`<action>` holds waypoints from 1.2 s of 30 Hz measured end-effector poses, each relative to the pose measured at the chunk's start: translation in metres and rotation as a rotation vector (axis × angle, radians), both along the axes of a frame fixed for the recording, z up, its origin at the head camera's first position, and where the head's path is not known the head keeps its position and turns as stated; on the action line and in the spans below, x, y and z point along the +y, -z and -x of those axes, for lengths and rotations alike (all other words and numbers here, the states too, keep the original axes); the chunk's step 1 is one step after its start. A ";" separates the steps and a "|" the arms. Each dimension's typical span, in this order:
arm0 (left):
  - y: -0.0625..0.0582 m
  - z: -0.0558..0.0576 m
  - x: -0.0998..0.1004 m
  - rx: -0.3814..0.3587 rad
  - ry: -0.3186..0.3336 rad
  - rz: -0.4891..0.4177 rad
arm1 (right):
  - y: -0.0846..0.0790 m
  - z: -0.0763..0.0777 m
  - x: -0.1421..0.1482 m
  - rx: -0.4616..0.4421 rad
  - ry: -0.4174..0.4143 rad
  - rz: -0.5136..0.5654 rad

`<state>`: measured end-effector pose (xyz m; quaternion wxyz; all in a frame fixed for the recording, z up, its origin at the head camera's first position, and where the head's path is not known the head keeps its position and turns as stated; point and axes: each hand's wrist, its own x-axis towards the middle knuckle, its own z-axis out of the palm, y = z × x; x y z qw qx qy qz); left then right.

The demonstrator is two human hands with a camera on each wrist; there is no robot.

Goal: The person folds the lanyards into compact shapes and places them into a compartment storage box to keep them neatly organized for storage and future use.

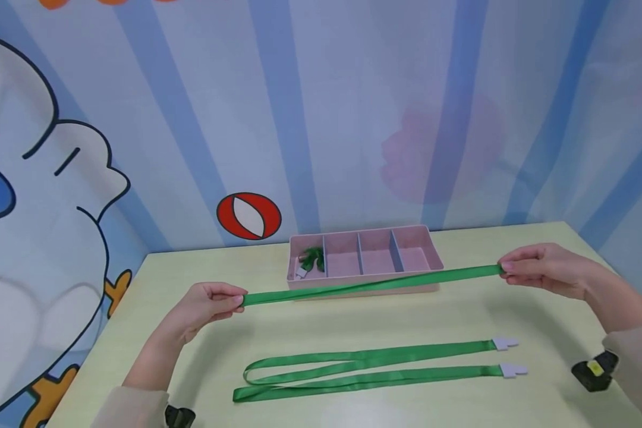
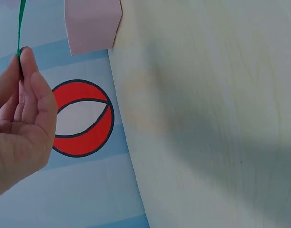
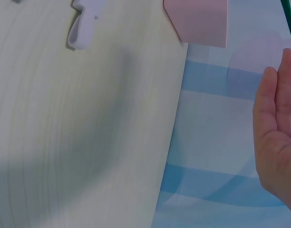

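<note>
A green lanyard (image 1: 364,286) is stretched between both hands above the table, overlapping the front of the pink tray in the head view. My left hand (image 1: 214,304) pinches its left end between thumb and fingers. At the other end, my right hand (image 1: 548,270) pinches the strap; the tip there is hidden in the fingers. Two more green lanyards lie below on the table, an upper lanyard (image 1: 396,355) looped at the left and a lower lanyard (image 1: 374,380) laid nearly straight. White plastic clips (image 1: 505,343) sit at their right ends.
Along the back of the table (image 1: 192,270) stands a pink tray (image 1: 342,284) with several compartments. Its leftmost compartment holds a bunched green lanyard (image 1: 312,257) with a white clip. Behind it rises a blue striped backdrop (image 1: 342,119) with cartoon prints.
</note>
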<state>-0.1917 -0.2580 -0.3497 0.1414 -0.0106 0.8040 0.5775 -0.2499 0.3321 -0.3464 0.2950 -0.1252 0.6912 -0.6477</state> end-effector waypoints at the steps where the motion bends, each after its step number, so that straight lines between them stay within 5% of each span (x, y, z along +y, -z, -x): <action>1: -0.001 0.000 0.001 -0.001 0.000 0.015 | 0.000 -0.001 0.001 -0.001 0.001 0.003; 7: -0.004 0.001 0.004 -0.003 0.014 0.040 | -0.001 -0.001 0.003 0.008 -0.033 0.055; 23: -0.012 0.000 0.006 0.002 0.004 -0.066 | -0.018 -0.001 0.002 0.033 0.069 -0.036; 32: -0.013 -0.002 0.011 -0.007 0.014 -0.020 | -0.032 -0.001 0.000 0.058 0.001 0.005; 36: -0.016 -0.001 0.017 -0.007 0.022 -0.026 | -0.041 -0.001 -0.004 0.063 0.034 -0.027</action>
